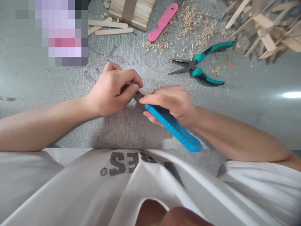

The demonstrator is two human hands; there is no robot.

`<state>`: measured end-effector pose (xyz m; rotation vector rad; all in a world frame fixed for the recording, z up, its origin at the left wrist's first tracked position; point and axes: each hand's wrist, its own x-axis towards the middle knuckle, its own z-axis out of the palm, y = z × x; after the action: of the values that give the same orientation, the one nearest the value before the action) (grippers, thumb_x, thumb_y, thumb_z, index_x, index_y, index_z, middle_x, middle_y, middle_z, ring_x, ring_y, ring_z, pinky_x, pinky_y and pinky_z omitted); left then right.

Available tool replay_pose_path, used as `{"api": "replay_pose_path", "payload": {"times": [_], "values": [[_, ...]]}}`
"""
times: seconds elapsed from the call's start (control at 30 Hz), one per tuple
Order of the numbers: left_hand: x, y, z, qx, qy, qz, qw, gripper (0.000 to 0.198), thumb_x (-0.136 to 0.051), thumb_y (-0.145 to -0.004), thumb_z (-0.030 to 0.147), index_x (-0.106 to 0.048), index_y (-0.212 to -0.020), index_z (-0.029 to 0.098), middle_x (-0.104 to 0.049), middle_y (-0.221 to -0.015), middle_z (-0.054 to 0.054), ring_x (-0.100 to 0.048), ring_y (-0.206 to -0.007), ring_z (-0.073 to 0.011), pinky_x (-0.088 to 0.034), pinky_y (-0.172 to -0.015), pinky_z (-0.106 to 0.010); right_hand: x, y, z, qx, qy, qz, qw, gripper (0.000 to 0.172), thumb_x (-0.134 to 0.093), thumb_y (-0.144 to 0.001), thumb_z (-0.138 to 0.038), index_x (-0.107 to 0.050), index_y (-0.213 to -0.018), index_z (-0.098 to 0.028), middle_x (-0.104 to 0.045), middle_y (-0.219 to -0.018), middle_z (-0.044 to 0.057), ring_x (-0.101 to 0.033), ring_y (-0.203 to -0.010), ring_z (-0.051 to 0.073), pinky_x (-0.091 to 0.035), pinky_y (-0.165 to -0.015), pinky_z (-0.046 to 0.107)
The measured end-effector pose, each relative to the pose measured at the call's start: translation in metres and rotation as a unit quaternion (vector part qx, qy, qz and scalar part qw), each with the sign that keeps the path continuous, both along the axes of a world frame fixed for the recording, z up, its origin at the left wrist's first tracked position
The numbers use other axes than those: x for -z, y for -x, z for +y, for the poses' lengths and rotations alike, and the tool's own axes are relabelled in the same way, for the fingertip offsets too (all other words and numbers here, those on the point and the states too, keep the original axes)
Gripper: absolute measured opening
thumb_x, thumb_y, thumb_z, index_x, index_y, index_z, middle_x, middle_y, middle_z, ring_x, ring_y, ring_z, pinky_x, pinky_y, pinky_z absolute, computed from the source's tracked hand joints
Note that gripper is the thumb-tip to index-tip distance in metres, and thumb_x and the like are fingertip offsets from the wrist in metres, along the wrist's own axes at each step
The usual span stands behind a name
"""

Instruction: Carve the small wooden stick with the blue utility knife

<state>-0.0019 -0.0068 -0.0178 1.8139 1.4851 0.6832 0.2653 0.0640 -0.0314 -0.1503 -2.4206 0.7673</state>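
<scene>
**Blue cutter (173, 128) and wooden stick (144, 92) meet between two hands**

From where I stand, the left hand (115, 89) has its grip closed on the slim stick, pinching it between thumb and forefinger. The right hand (175, 102) has its grip wrapped around the cutter's ribbed handle, one digit stretched forward to the dark blade (139, 94). That blade lies right beside the stick, low over the grey desk (70, 84); I can't tell whether it bites in.

Just past the right hand rest teal-handled pliers (192, 65), jaws spread toward the left. Beyond them are pale wood shavings (196, 23), with a pink knife (162, 23) lying slantwise at their left edge. Further left is a banded bundle of sticks (115, 8), a few loose sticks (114, 32) just beside it. At the far right stands a tangle of sticks (268, 40), crossing at every angle.
</scene>
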Motion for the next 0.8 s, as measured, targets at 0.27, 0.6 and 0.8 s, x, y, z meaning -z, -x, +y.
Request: {"api": "replay_pose_path", "payload": {"times": [0.27, 0.6, 0.8], "values": [[0.0039, 0.0027, -0.001, 0.012, -0.015, 0.018, 1.0, 0.032, -0.056, -0.115, 0.041, -0.086, -0.121, 0.032, -0.072, -0.072, 0.001, -0.073, -0.083, -0.0164, -0.062, -0.134, -0.061, -0.0007, -0.0014, 0.0016, 0.001, -0.044, -0.03, 0.999, 0.027, -0.075, -0.12, -0.039, -0.066, -0.142, -0.026, -0.076, -0.092, -0.007, -0.065, -0.075, 0.006, -0.049, -0.076, 0.022], [-0.0014, 0.0008, -0.0011, 0.013, -0.005, 0.035, 0.999, 0.036, -0.054, -0.114, 0.038, -0.088, -0.124, 0.032, -0.073, -0.073, -0.001, -0.074, -0.087, -0.0177, -0.062, -0.137, -0.068, -0.0011, -0.0041, 0.0021, -0.004, -0.053, -0.043, 0.998, 0.03, -0.074, -0.12, -0.04, -0.065, -0.145, -0.026, -0.078, -0.094, -0.005, -0.069, -0.08, 0.008, -0.05, -0.079, 0.024], [-0.0039, -0.0008, 0.0003, 0.01, 0.015, 0.038, 0.999, 0.035, -0.055, -0.112, 0.035, -0.088, -0.122, 0.031, -0.068, -0.071, 0.001, -0.074, -0.086, -0.0179, -0.059, -0.139, -0.068, -0.0012, -0.0044, 0.0019, -0.001, -0.06, -0.05, 0.997, 0.03, -0.072, -0.121, -0.041, -0.063, -0.146, -0.027, -0.078, -0.096, -0.005, -0.071, -0.081, 0.009, -0.051, -0.079, 0.025]]}}
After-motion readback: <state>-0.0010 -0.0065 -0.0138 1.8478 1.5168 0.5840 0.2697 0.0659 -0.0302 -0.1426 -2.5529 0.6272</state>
